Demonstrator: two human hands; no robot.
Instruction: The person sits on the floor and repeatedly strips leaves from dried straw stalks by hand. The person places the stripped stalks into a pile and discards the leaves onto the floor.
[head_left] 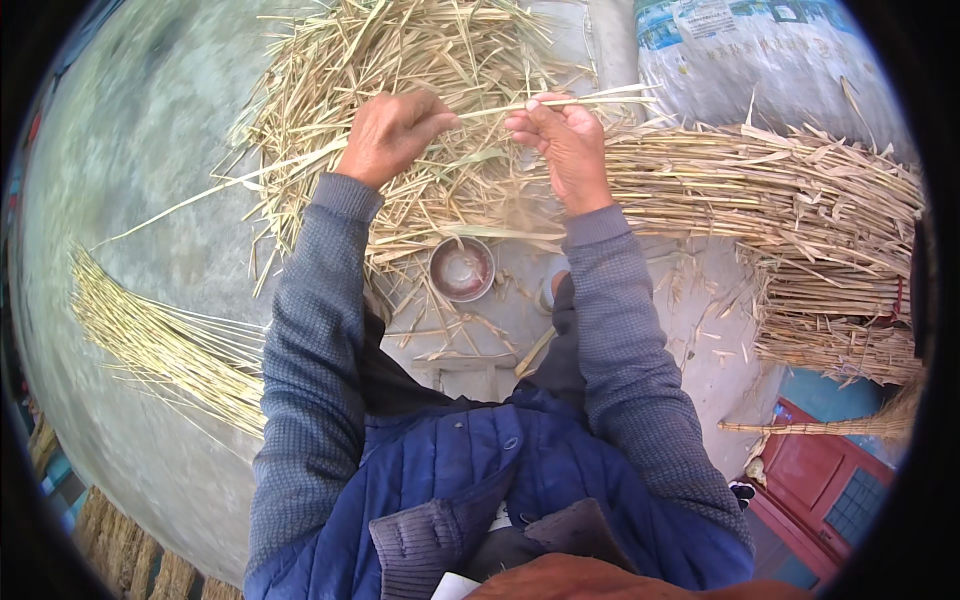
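Hands at upper centre of the frame, both pinching one pale, stiff straw stalk (520,106) held level between them. Left hand (392,134): fingers curled shut, thumb and forefinger gripping the stalk where its long thin end trails down toward the left edge. Right hand (562,140): fingertips closed on the same stalk, whose free tip runs on toward the upper right. Beneath the hands, a loose, tangled heap of dry husks and leaf scraps (420,60) (flat, papery, yellow-grey). At right, a dense stack of unstripped stalks (780,190) laid roughly parallel, ragged with leaf sheaths. At lower left, a fanned bundle of cleaned stalks (160,340), smooth and slender, on the grey concrete floor (150,150). Just below the hands, a small round metal bowl (462,268) with a dull rim, among scattered chaff. Forearms in grey waffle-knit sleeves (310,330); a quilted blue vest (480,460) fills the lower centre. A white woven sack (760,60) stands at upper right.
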